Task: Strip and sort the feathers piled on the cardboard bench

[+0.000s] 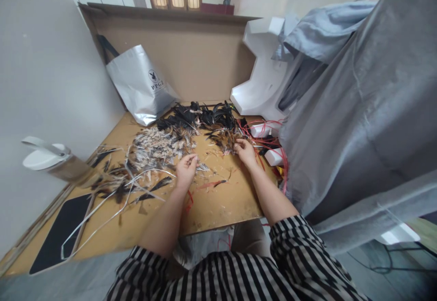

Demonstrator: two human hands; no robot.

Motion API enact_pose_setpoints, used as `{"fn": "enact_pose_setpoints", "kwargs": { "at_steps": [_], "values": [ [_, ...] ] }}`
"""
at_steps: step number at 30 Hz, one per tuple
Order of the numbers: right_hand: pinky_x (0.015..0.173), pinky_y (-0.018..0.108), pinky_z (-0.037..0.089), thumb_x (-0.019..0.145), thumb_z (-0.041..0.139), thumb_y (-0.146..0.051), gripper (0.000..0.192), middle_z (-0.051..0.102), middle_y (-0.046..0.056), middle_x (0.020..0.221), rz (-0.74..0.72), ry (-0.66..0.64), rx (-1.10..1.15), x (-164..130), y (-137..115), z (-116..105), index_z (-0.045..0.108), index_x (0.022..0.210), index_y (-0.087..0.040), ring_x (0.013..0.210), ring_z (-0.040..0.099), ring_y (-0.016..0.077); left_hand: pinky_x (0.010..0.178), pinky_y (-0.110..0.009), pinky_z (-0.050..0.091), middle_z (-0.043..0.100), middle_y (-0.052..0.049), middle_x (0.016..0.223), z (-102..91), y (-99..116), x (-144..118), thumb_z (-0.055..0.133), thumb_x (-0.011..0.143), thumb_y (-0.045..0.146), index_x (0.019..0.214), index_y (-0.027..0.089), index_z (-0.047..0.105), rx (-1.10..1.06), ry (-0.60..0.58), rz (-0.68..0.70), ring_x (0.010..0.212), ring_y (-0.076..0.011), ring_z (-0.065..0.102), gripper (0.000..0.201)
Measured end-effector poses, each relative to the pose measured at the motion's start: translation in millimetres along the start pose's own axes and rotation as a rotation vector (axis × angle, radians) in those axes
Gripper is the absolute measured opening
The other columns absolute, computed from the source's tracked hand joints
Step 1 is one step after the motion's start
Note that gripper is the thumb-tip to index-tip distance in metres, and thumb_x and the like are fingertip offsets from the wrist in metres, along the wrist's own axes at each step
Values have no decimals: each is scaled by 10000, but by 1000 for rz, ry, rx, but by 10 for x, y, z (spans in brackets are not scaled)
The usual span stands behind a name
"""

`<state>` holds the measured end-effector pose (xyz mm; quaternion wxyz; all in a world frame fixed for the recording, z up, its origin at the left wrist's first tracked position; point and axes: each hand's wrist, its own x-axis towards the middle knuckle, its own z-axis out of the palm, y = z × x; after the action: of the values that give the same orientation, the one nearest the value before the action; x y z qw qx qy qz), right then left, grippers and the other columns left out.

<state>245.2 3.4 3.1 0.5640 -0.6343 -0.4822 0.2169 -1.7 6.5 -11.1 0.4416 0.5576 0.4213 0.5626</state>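
My left hand (186, 171) is over the middle of the table, thumb and fingers pinched together. Whatever is between them is too small to make out. Beside it on the left spreads a heap of pale, mottled feathers (155, 148). Farther right, my right hand (245, 154) has its fingers curled at the edge of a small pile of brown feathers (223, 140), closed on some of them as far as the blur shows. Black feathers (215, 115) lie in a row behind both hands. A reddish strip (208, 184) with a dark feather lies between my forearms.
A silver bag (138, 82) leans against the cardboard back panel (205, 55). At left are a lidded cup (56, 162), a dark phone or tablet (61, 232) and white cords (102, 205). Red strings (268, 139), white foam (262, 73) and grey cloth (362, 109) border the right.
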Motion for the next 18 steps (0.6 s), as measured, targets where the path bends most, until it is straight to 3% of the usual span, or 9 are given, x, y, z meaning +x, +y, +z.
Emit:
{"fn": "enact_pose_setpoints", "kwargs": {
  "at_steps": [5,12,15,18],
  "values": [
    [668,306,464,701,524,-325,348,638,79,913,-14,26,49,-27,-11,-53,563,1001,-153,753,593,152,529,-208,451,639,-61,760,-19,16,7,583,704,339,892,125,616,-2,22,26,553,-93,561,286],
    [698,302,439,730,516,-328,295,643,74,902,-178,10,-91,-349,-341,-183,617,953,-164,737,567,166,480,-184,426,626,-41,733,-44,61,10,578,711,364,861,140,624,1,67,38,523,-82,540,274],
    [694,281,420,734,525,-299,219,650,56,858,-240,-200,-126,-508,-505,-153,642,865,-168,744,568,163,473,-179,413,624,-40,730,-52,73,9,565,726,367,862,140,623,28,51,55,522,-80,540,271],
    [628,253,395,721,540,-266,155,648,25,730,-288,-586,-174,-624,-650,-68,657,744,-167,653,558,145,469,-180,406,627,-41,745,-59,85,9,550,739,375,865,140,622,27,65,65,519,-78,538,276]
  ]
}}
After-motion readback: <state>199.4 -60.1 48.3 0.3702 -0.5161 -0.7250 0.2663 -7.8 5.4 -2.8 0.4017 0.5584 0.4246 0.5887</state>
